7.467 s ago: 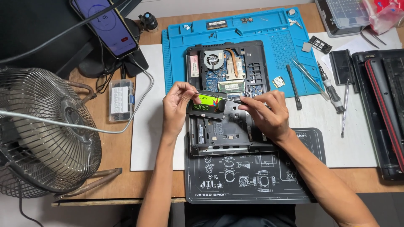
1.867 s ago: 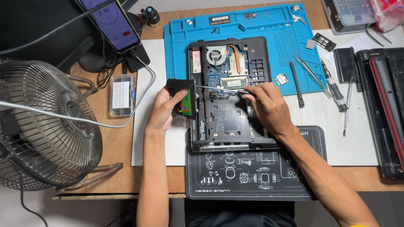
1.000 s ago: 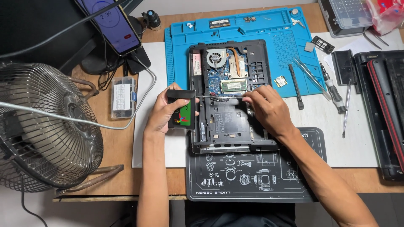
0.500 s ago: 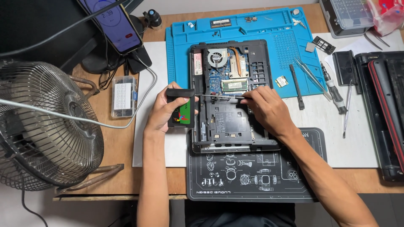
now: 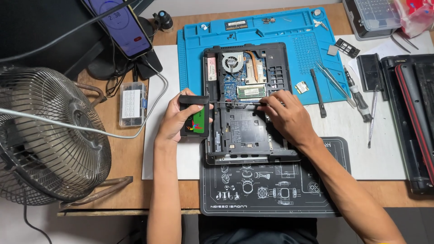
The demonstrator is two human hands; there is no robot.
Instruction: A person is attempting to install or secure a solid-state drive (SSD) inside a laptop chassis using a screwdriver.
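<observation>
My left hand (image 5: pixel 174 122) grips the black drive (image 5: pixel 194 122) beside the open laptop's (image 5: pixel 246 104) left edge. My right hand (image 5: pixel 289 115) pinches a thin screwdriver (image 5: pixel 235 103), tip at the drive's bracket. Judged step: bracket screw work. Steady alignment is required.

Two bare forearms, sleeveless to the frame edge; left hand (image 5: pixel 174 122), right hand (image 5: pixel 289 118) ungloved

A wooden surface (image 5: pixel 113 149) fills the view under even, bright light. A metal-caged fan (image 5: pixel 45 135) stands at the left. A blue mat (image 5: pixel 307 49) lies far, a black printed mat (image 5: pixel 271 190) near. Pale floor (image 5: pixel 18 226) shows at the near left.
</observation>
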